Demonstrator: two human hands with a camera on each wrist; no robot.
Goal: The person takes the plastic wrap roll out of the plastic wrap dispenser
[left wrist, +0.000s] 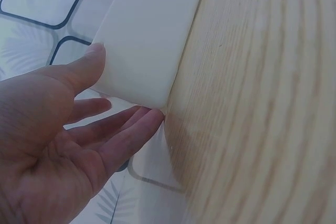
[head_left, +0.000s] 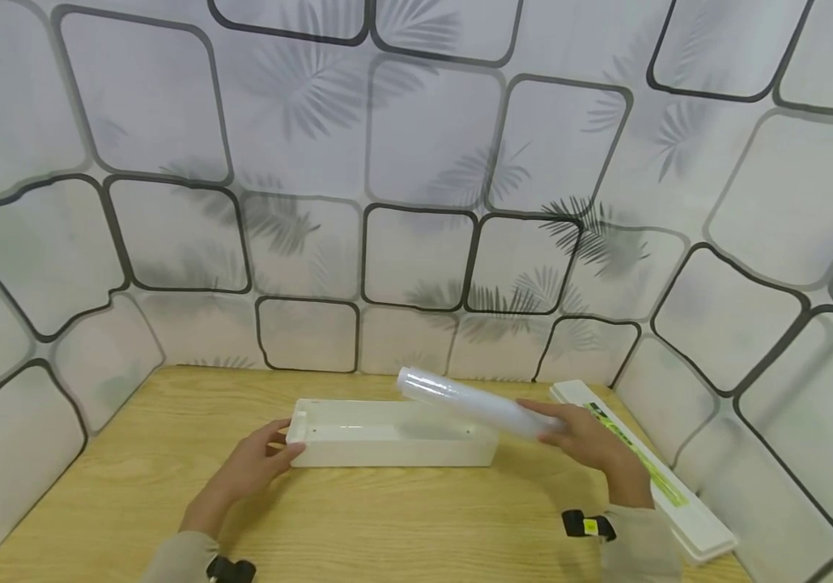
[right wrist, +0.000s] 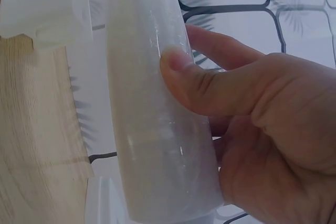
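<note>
A long white plastic box (head_left: 394,453) stands with its top uncovered on the wooden table. My left hand (head_left: 252,461) holds its left end, thumb at the front corner and fingers along the end wall. The left wrist view shows that thumb against the smooth front face (left wrist: 144,40). Tilted above the box's right end is a roll of cling film (head_left: 460,401), its left end higher than its right. My right hand (head_left: 584,433) grips the roll near its lower end. In the right wrist view the thumb presses on the clear film (right wrist: 157,129), with the other fingers partly hidden behind.
A long white lid (head_left: 700,522) with a green and yellow label lies slantwise on the table's right side, beside my right forearm. Patterned cloth or paper walls (head_left: 416,251) rise behind and at both sides of the wooden table (head_left: 358,526).
</note>
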